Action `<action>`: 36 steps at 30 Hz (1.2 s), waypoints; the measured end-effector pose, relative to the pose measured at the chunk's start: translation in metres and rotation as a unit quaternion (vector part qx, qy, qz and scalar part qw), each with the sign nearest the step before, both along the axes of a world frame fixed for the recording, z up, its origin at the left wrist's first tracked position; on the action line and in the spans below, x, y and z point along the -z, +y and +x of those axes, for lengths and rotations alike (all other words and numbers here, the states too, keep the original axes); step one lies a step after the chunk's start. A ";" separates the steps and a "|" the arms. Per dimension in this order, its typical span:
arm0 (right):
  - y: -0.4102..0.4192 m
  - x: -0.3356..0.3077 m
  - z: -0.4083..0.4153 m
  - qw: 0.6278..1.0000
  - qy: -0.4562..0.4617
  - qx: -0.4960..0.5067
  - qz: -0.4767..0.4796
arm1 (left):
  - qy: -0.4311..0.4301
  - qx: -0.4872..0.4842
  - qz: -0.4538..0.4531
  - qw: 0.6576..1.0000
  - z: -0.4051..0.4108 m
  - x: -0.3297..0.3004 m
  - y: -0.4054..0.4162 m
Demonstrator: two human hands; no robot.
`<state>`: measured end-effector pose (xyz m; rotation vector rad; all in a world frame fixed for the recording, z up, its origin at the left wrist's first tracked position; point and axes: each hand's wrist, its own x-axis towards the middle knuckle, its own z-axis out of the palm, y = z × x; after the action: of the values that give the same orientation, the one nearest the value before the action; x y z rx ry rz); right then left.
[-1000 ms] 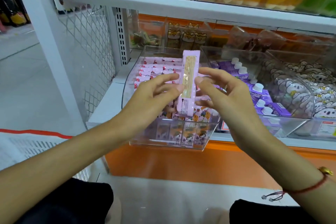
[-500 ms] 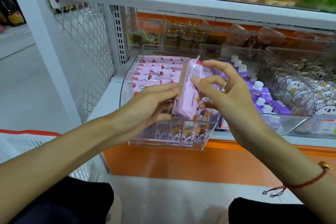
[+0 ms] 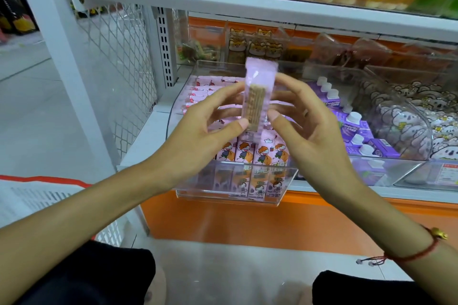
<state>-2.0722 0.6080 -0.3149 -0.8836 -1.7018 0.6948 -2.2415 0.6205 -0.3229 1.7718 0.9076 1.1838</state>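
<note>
Pink wafer packet [image 3: 257, 96] is pinched by left hand [image 3: 205, 131] and right hand [image 3: 309, 129] fingers [image 3: 241, 123] over a clear bin [image 3: 223, 187] of packets [image 3: 247, 153].

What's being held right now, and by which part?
A pink plastic-wrapped wafer pack with a clear window, held upright. The left hand and right hand pinch it by its two long side edges, around mid-height.
</note>
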 end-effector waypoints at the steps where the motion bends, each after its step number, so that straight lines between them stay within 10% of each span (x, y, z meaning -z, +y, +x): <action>1: -0.001 0.001 -0.001 1.000 0.008 -0.002 -0.005 | -0.016 -0.003 -0.008 1.000 0.000 0.000 0.000; 13: 0.004 0.012 -0.003 0.998 -0.046 0.031 -0.042 | -0.178 -0.019 -0.141 0.974 -0.003 0.002 0.011; 24: 0.009 0.007 -0.011 0.954 -0.226 0.147 0.128 | -0.104 -0.116 0.027 0.987 0.004 -0.008 0.001; 31: 0.048 -0.019 0.011 0.982 -0.093 0.166 0.021 | 0.159 -0.117 0.044 0.979 -0.020 -0.027 0.077; 36: 0.091 -0.029 0.007 0.987 -0.070 0.129 -0.060 | 0.431 -0.079 0.057 0.897 -0.013 -0.021 0.142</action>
<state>-2.0647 0.6987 -0.2858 -1.2382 -1.6412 0.5752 -2.2543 0.7628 -0.3021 2.3999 1.5226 0.4939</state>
